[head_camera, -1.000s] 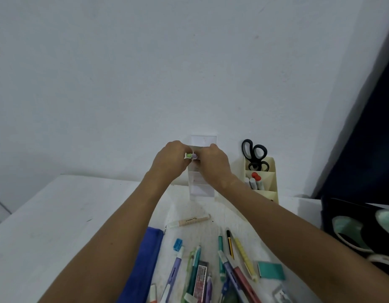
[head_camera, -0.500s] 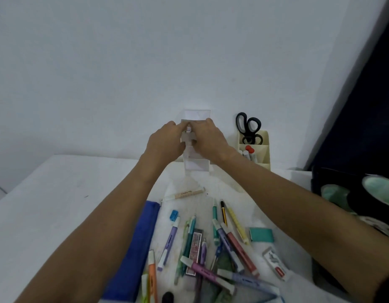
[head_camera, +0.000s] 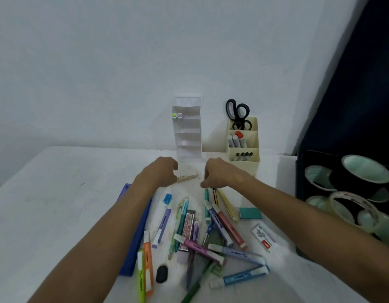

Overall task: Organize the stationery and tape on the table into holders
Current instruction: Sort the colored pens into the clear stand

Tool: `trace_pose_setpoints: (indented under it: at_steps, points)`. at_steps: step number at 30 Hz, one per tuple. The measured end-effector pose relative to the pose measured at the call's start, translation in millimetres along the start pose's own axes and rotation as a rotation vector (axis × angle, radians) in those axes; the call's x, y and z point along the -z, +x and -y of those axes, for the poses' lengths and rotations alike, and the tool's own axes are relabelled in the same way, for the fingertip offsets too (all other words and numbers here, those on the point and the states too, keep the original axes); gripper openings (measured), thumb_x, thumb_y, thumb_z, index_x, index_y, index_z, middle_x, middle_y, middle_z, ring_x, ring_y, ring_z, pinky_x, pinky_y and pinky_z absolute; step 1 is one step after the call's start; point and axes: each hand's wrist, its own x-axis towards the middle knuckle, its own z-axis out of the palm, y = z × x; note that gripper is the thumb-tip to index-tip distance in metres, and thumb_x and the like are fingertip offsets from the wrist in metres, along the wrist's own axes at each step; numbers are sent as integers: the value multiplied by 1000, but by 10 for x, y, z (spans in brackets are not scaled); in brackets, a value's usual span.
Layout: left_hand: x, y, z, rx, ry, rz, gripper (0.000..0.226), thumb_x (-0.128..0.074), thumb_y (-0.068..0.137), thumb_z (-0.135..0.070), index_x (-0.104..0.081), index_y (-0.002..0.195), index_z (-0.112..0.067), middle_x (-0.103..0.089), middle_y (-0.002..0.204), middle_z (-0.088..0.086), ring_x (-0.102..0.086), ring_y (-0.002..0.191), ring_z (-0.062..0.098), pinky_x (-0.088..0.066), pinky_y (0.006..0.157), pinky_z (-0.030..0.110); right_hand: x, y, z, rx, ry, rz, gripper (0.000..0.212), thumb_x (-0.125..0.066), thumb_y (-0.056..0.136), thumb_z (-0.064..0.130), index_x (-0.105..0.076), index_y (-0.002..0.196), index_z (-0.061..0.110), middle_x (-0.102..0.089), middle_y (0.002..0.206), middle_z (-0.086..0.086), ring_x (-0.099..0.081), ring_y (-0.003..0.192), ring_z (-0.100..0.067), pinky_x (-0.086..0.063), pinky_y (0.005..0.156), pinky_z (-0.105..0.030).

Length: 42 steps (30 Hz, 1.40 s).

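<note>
We see clear tiered holder (head_camera: 187,130) at 12 o'clock w/ green + purple marker caps (head_camera: 176,115) in its top slot. Cream holder (head_camera: 243,145) at 1: scissors (head_camera: 237,112) in back, markers in mid and front slots. Black rack (head_camera: 316,169) at 3 has tape rolls (head_camera: 366,169). Left hand (head_camera: 159,174) and right hand (head_camera: 219,173) loosely curled, holding nothing, over loose pens (head_camera: 202,228) on table (head_camera: 47,204).

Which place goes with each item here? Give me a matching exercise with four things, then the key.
Things:
1. black-handled scissors
2. green and purple capped markers
3. teal rectangular eraser
4. rolls of tape

Places:
A. flat on the table
B. black rack at right
C. top slot of the clear tiered holder
D. back compartment of the cream holder

Pairs: 1-D, 2-C, 3-A, 4-B
</note>
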Motion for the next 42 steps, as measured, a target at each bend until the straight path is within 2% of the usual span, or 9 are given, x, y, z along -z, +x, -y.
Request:
trace_pose_setpoints:
  at_steps: [4,15,22,26,28,32,37,39,42]
  points:
    - [-173,54,-23,-33,-42,-20,46,-53,94,-29,-46,139,-18,-48,141,6,-47,126,22,-40,105,33,-230,-26,-67,-117,5,38,34,-72,80,33,-52,78,5,-55,75,-4,-57,69,-20,-45,50,-24]
    - [-371,101,-127,-20,-96,-83,40,-57,92,-28,-55,130,-16,-62,122,6,-57,109,21,-46,91,29,-343,31,-86,-246,237,85,26,-67,79,26,-48,70,10,-53,69,-3,-51,57,-15,-40,46,-21]
    - [-255,32,-109,-11,-98,-67,29,-54,88,-18,-62,114,-8,-61,112,9,-58,94,22,-41,72,25,-152,-23,-39,-203,792,47,32,-42,97,26,-52,107,-2,-65,88,-16,-65,66,-27,-56,71,-39]
    - [31,-90,-148,-39,-299,-253,43,-58,84,-14,-44,125,-11,-64,93,9,-56,75,19,-43,63,26,-17,-90,70,-139,1008,72,28,-32,103,27,-41,119,7,-52,89,-11,-58,62,-22,-54,58,-34]
    - [223,-163,-173,-84,-337,-345,51,-59,85,-12,-41,133,-15,-63,87,6,-57,71,18,-43,62,25,46,-109,117,-137,989,51,35,-38,101,30,-38,129,9,-44,87,-8,-47,60,-17,-45,47,-27]
    - [575,-267,-181,-124,-359,-538,29,-63,89,-19,-57,117,-18,-67,94,3,-59,71,15,-41,67,22,254,-140,155,-64,806,-15,48,-55,92,15,-27,130,15,-48,97,-11,-49,67,-15,-45,52,-26]
    - [947,-389,-274,-218,-380,-746,16,-63,90,-22,-69,104,-22,-58,91,-4,-60,69,13,-38,66,13,540,-119,167,54,542,-312,24,-50,96,24,-53,115,9,-64,101,-12,-59,71,-19,-43,52,-19]
    - [1047,-426,-304,-237,-397,-839,14,-66,88,-24,-70,101,-23,-55,88,-1,-60,67,13,-40,68,15,647,-94,155,123,428,-497,24,-49,96,18,-62,112,5,-64,92,-11,-52,60,-11,-35,45,-11]
    - [1131,-456,-352,-257,-413,-944,17,-66,88,-18,-70,104,-16,-60,84,1,-59,71,14,-46,72,23,797,-82,151,196,354,-671,25,-48,96,15,-64,111,3,-56,77,-4,-43,52,-8,-31,44,-15]
